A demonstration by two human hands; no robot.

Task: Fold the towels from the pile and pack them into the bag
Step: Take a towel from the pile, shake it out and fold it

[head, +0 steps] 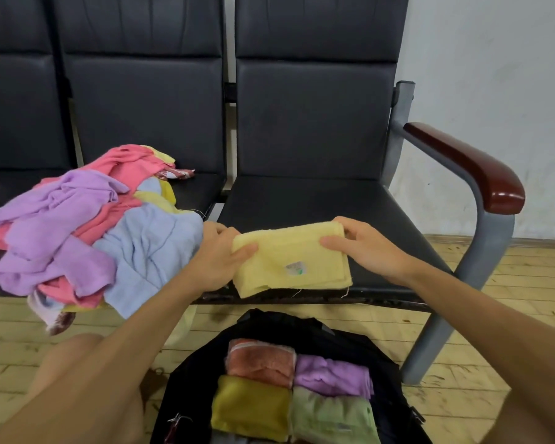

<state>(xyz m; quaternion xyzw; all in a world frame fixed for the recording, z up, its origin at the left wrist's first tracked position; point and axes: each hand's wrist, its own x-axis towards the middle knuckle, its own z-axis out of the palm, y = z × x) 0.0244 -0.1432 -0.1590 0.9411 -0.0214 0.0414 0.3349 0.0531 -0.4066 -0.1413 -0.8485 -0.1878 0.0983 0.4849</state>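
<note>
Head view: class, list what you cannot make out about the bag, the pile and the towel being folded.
- Bag: head view, the bottom edge cuts it off; four folded towels hide anything beneath.
- Pile: head view, overlapping towels hide the count.
- Label on the yellow towel: head view, too small and blurred to read.
- Left hand, right hand: head view, the towel hides the fingers behind it.

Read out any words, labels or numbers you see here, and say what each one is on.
No text reads clearly.
Tag on the yellow towel: print too blurred to read.
Pale patch on the green towel in the bag: too blurred to read.
</note>
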